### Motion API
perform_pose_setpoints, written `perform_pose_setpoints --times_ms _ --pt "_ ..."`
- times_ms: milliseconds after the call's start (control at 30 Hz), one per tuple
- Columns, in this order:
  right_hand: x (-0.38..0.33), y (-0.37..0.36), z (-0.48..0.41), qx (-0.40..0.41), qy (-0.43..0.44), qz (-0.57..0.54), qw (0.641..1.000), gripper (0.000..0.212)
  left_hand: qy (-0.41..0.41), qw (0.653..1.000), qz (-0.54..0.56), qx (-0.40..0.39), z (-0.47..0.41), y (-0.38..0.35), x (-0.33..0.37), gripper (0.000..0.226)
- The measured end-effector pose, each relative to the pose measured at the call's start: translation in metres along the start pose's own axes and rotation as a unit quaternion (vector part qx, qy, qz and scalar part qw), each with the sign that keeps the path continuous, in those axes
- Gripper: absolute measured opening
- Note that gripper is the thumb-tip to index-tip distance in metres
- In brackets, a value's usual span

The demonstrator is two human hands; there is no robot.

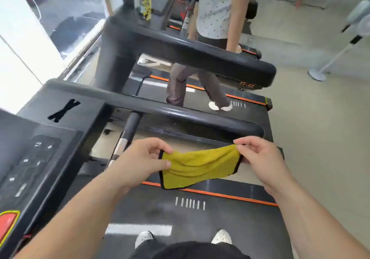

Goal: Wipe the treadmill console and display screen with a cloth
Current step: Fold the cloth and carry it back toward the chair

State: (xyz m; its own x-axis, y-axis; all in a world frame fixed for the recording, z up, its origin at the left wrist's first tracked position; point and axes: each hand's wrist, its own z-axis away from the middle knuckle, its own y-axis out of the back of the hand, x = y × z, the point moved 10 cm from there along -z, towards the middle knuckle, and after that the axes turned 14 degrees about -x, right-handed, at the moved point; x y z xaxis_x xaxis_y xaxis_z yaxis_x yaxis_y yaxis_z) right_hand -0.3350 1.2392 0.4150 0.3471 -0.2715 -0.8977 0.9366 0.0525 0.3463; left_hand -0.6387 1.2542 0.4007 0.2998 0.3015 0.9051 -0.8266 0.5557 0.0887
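Cloth: a yellow cloth (200,167) with black edging hangs in the air between the two hands, over the treadmill belt (192,216), at about 6 o'clock from the handrail (180,112). It touches no surface.
Left hand: the left hand (140,158) pinches the cloth's left edge between thumb and fingers.
Right hand: the right hand (260,158) pinches the upper right corner with its fingertips; the rest of that edge droops.
Console: the console (38,158), dark and with small white markings, sits at roughly 9 o'clock from the cloth, well apart from it. A red stop button (8,222) shows at its lower edge. The display screen I cannot make out from here.
Handling: it looks light, soft and limp, sagging in folds between the grips, so it should not slip or break.
Where to hold: I'd guess folding or bunching it into one palm would serve better for wiping than corner pinches.
Progress: wiping appears not yet begun.
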Motion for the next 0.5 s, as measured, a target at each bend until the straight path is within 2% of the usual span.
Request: perform_pose_setpoints --times_ms 100,233,367,433,500 --pt "0.044 0.073 0.022 0.055 -0.023 -0.032 0.998 0.024 -0.007 0.996 -0.087 0.021 -0.05 -0.048 0.023 0.024" --pt "0.104 0.164 0.059 0.105 -0.047 -0.074 0.991 0.025 -0.031 0.971 -0.236 0.011 -0.108 -0.137 0.063 0.031" --pt "0.161 0.254 0.095 0.149 -0.068 -0.106 0.981 0.027 -0.076 0.916 -0.393 -0.017 -0.157 -0.252 0.107 0.033" --pt "0.184 0.3 0.118 0.183 -0.071 -0.114 0.974 0.03 -0.087 0.895 -0.437 -0.026 -0.18 -0.308 0.125 0.036" --pt "0.202 0.339 0.145 0.21 -0.072 -0.13 0.966 0.036 -0.108 0.882 -0.457 -0.039 -0.199 -0.36 0.142 0.028"
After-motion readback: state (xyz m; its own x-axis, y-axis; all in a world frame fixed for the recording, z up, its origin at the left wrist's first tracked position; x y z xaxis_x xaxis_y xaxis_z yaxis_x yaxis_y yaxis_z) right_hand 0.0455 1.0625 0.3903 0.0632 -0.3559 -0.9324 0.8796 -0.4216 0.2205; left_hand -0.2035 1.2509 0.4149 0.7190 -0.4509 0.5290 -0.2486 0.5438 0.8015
